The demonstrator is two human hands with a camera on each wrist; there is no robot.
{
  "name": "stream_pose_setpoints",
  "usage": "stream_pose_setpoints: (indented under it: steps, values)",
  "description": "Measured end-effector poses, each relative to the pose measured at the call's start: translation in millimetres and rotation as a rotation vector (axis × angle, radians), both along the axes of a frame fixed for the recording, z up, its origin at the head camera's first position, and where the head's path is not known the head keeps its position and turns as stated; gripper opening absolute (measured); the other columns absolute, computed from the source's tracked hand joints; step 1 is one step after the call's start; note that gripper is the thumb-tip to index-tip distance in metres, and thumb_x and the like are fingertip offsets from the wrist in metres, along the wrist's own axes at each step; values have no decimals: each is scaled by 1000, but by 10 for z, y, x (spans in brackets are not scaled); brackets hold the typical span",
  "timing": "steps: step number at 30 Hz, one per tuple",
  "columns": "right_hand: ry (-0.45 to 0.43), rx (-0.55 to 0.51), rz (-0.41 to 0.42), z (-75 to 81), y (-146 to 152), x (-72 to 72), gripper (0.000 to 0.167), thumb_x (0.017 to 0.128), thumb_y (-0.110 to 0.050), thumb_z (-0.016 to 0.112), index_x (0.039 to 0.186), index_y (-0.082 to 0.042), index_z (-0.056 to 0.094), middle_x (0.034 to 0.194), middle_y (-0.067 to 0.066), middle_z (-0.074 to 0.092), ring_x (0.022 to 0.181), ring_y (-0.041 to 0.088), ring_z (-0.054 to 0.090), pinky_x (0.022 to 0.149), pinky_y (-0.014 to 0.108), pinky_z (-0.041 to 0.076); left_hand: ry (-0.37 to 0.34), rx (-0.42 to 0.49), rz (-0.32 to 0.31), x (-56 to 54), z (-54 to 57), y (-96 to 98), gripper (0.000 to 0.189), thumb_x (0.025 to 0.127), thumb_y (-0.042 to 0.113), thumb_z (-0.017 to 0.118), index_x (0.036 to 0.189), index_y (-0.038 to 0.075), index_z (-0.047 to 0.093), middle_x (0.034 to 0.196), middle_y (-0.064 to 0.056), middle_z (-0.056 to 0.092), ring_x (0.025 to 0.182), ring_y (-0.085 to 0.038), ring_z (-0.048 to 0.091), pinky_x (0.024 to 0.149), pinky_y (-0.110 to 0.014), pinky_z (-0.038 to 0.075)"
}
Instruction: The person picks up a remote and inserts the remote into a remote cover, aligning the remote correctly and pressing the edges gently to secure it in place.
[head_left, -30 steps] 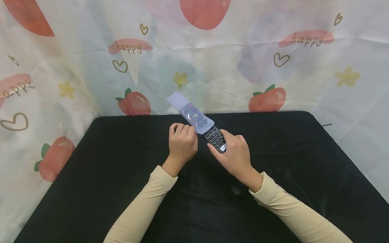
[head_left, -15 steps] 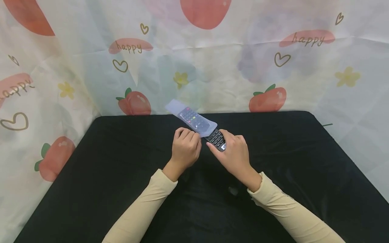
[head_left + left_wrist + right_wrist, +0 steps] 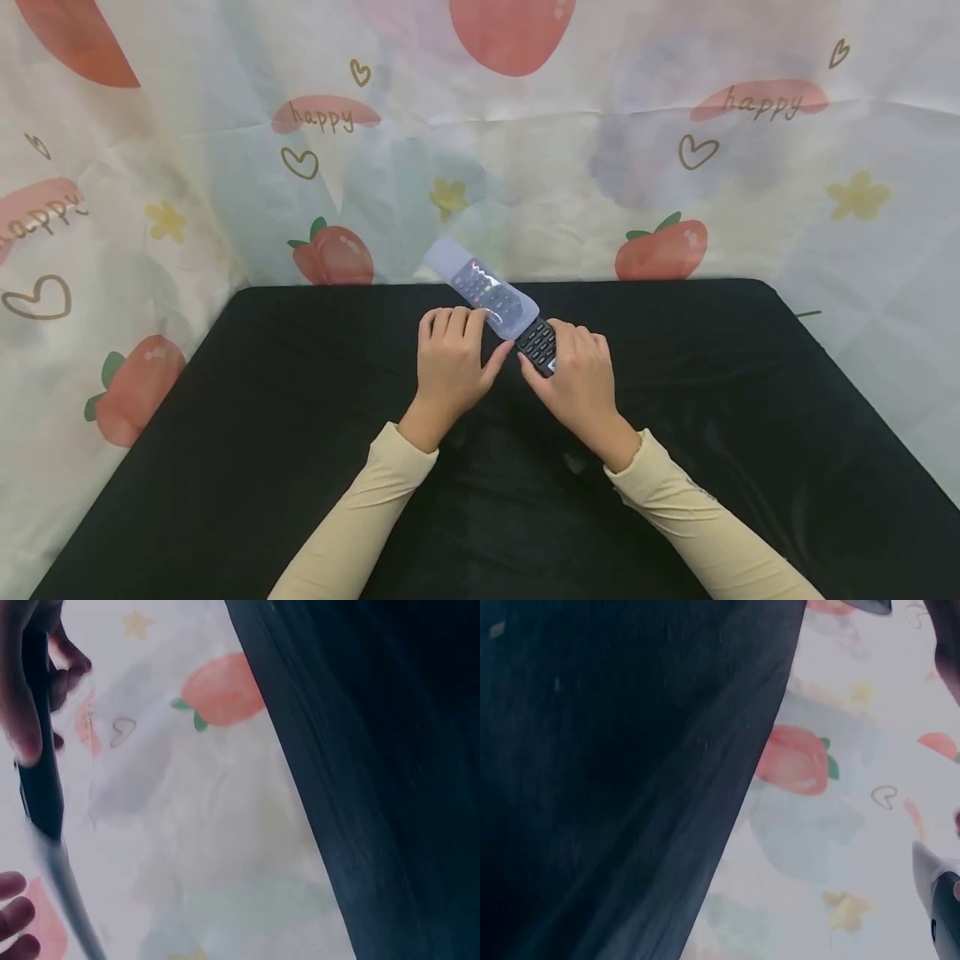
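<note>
In the head view, a black remote control is held up at a slant above the table, its upper part inside a translucent plastic sleeve. My right hand grips the bare lower end, thumb on the near side. Beside the sleeve's lower edge is my left hand, its thumb stretched out toward the remote and its fingers loosely bent. In the left wrist view, fingertips stand apart from the blurred sleeve. The right wrist view catches only part of the sleeve at its edge.
A black cloth covers the table. Behind it and at the sides hangs a pale curtain printed with fruit, hearts and flowers. A small pale spot shows on the cloth between the forearms.
My left hand has loosened from a curled grip at the sleeve's edge, thumb now spread. The sleeve covers more of the remote than a second ago. My right hand keeps its grip.
</note>
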State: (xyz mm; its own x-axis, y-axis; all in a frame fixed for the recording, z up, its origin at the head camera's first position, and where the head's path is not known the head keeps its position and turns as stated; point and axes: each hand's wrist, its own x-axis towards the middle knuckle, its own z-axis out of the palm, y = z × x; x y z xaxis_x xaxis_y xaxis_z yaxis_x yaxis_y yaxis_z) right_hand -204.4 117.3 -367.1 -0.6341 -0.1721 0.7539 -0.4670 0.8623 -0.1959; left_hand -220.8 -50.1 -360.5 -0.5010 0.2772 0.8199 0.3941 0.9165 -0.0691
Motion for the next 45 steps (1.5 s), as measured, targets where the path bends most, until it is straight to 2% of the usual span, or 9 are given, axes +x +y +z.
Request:
stream_pose_setpoints:
  steps: [3, 7, 13, 17, 25, 31, 38, 41, 45]
  values:
    - [6, 9, 51, -32, -29, 9, 47, 69, -23, 76, 102, 6, 58, 84, 17, 63, 73, 30, 56, 67, 45, 44, 66, -14, -51, 8, 4, 28, 37, 80, 39, 69, 101, 8, 68, 90, -5, 66, 86, -22, 59, 85, -39, 45]
    - [26, 68, 113, -56, -63, 21, 46, 69, -22, 73, 104, 5, 58, 85, 15, 63, 74, 28, 56, 70, 45, 45, 123, 0, -81, 18, -4, 35, 23, 81, 26, 70, 98, 9, 73, 84, -2, 69, 81, -19, 61, 83, -37, 46]
    - [60, 158, 121, -50, -77, 36, 53, 71, -31, 77, 106, 5, 60, 83, 15, 66, 74, 27, 60, 75, 45, 45, 146, -2, -198, -7, -18, -20, 12, 83, 10, 68, 92, 10, 76, 75, 0, 66, 73, -16, 60, 82, -34, 48]
    - [59, 142, 120, -22, -75, 62, 54, 70, -32, 77, 104, 5, 62, 80, 14, 67, 70, 26, 60, 73, 43, 45, 186, -48, -280, -20, -32, -55, 14, 81, 7, 69, 92, 9, 76, 75, 1, 66, 73, -14, 60, 81, -31, 48]
    - [29, 80, 146, 10, -70, 65, 52, 70, -30, 77, 104, 7, 62, 81, 14, 68, 70, 25, 61, 72, 42, 45, 272, -118, -370, 10, -49, -60, 17, 80, 6, 69, 95, 10, 76, 78, 3, 68, 76, -12, 60, 80, -28, 48]
    - [26, 4, 127, 5, -17, 2, 51, 70, -25, 79, 104, 7, 61, 84, 17, 68, 71, 28, 61, 72, 45, 46, 229, -69, -275, 26, -29, 8, 23, 80, 20, 72, 102, 12, 73, 83, 1, 67, 79, -15, 59, 80, -32, 47]
    - [-103, -262, 148, 47, 27, -1, 53, 73, -19, 78, 114, 7, 57, 97, 21, 66, 78, 33, 59, 73, 45, 44, 90, 13, 20, -20, -81, -20, 32, 77, 39, 72, 87, 9, 63, 80, -5, 65, 80, -22, 57, 80, -38, 45]
    - [-118, -244, 183, 35, 5, 23, 53, 74, -22, 77, 113, 8, 57, 95, 20, 66, 77, 30, 58, 74, 45, 44, 72, -2, 86, -42, -99, -31, 30, 77, 36, 74, 83, 8, 64, 76, -4, 66, 77, -22, 57, 79, -37, 45]
    - [-96, -183, 201, 11, -30, 41, 53, 72, -23, 78, 111, 8, 58, 91, 18, 67, 76, 28, 58, 73, 43, 45, 137, -30, 120, -69, -111, -44, 26, 75, 29, 78, 76, 8, 63, 71, -4, 65, 74, -20, 57, 79, -36, 45]
